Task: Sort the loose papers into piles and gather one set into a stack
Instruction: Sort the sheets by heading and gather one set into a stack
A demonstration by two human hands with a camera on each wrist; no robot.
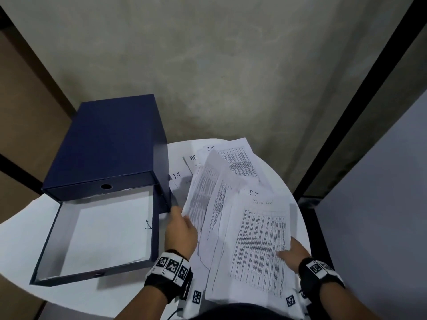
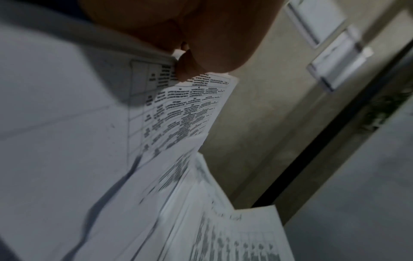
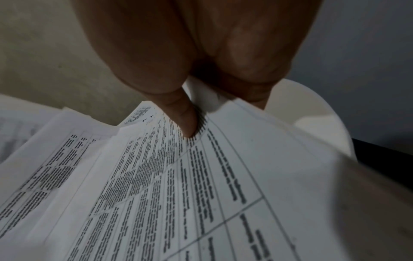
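Nearest the camera, left hand (image 1: pixel 182 229) pinches the left edge of the fanned papers (image 1: pixel 233 218), raised over the white worktop (image 1: pixel 20 241); right hand (image 1: pixel 292 251) pinches the right edge. Gathering appears under way; next, squaring the edges. Sheets (image 1: pixel 184 167) marked "HR" and "I.T" lie behind, partly covered. Fingers beneath unseen.

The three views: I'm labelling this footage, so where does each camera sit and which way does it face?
Head: above, looking down at the round white table, dark blue file box, both hands and wristbands.
Left wrist: along the left hand, whose thumb pinches the printed white papers.
Right wrist: along the right hand, thumb on the sheets.
Shared: the papers.
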